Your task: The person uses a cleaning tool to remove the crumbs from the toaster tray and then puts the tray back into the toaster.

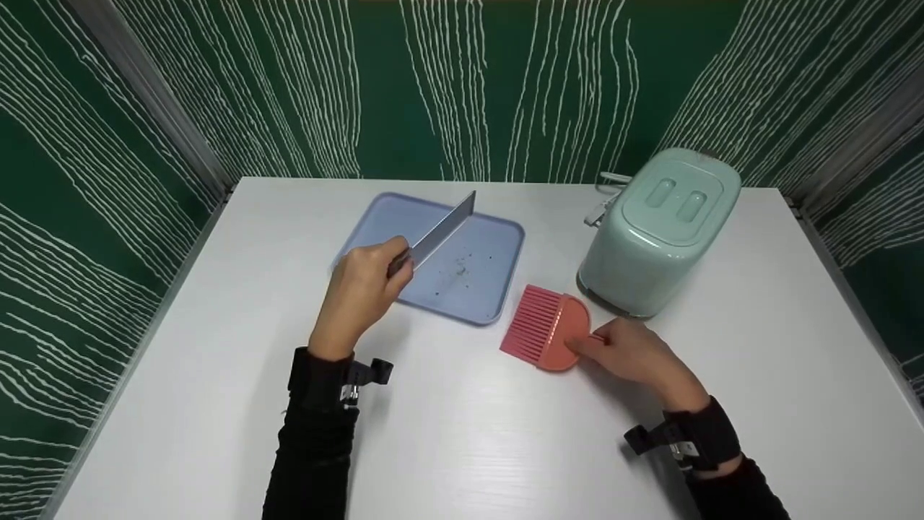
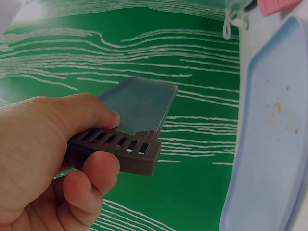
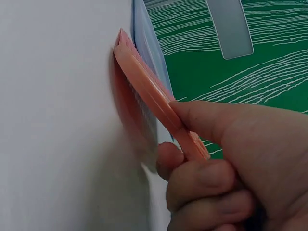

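Note:
My left hand (image 1: 368, 278) grips the dark brown slotted handle of a flat, rectangular grey-bladed tool (image 2: 137, 103), raised over a blue tray (image 1: 498, 289). Its blade points away, toward the tray's back right. Small dark and yellowish crumbs (image 1: 460, 271) lie scattered on the tray. Near the tray's front right corner, my right hand (image 1: 632, 350) holds a small coral brush (image 1: 567, 336) by its handle, thumb on the rounded top. The pink bristles face the tray. In the right wrist view the brush (image 3: 154, 101) is tilted, close over the white tabletop.
A mint-green toaster (image 1: 650, 231) stands just behind my right hand, its white cord (image 1: 603, 202) beside it. The white table (image 1: 447, 433) ends at green walls (image 1: 390, 87) with white wavy lines on three sides.

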### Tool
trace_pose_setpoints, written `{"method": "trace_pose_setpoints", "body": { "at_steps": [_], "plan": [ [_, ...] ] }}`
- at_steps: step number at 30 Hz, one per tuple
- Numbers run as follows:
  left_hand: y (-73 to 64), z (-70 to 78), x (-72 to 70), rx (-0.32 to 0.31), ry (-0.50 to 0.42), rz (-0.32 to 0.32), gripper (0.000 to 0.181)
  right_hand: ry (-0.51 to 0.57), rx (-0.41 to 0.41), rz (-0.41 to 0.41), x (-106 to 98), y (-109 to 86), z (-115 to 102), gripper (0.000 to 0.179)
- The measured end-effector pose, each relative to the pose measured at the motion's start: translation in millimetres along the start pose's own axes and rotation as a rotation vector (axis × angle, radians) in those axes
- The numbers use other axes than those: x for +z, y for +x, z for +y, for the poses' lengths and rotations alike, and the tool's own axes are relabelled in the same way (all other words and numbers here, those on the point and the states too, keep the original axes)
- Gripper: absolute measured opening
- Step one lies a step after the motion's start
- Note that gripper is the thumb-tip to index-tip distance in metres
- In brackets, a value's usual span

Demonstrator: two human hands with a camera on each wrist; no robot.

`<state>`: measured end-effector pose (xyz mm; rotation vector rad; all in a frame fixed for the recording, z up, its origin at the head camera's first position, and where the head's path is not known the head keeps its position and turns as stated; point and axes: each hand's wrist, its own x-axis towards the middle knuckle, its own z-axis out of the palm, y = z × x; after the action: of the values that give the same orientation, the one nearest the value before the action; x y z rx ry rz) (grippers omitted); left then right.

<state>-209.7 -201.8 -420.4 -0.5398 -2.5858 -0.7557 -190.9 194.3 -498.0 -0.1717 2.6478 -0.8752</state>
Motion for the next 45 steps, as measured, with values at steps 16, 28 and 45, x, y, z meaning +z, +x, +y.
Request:
{"method": "trace_pose_setpoints", "body": {
  "at_steps": [16, 28, 45],
  "plan": [
    [2.2, -4.4, 6.6, -0.040, -0.056, -0.003, 0.016, -0.136, 0.009, 0.019, 8, 0.6, -3, 0.050],
    [4.4, -8.2, 13.3, -0.037, -0.100, -0.007, 0.017, -0.128, 0.002, 0.055, 9, -0.6, -6, 0.050],
    [5.2, -8.2, 15.6, -0.069, -0.184, -0.017, 0.017, -0.071, 0.014, 0.032, 11, -0.3, -8, 0.046]
  ]
}}
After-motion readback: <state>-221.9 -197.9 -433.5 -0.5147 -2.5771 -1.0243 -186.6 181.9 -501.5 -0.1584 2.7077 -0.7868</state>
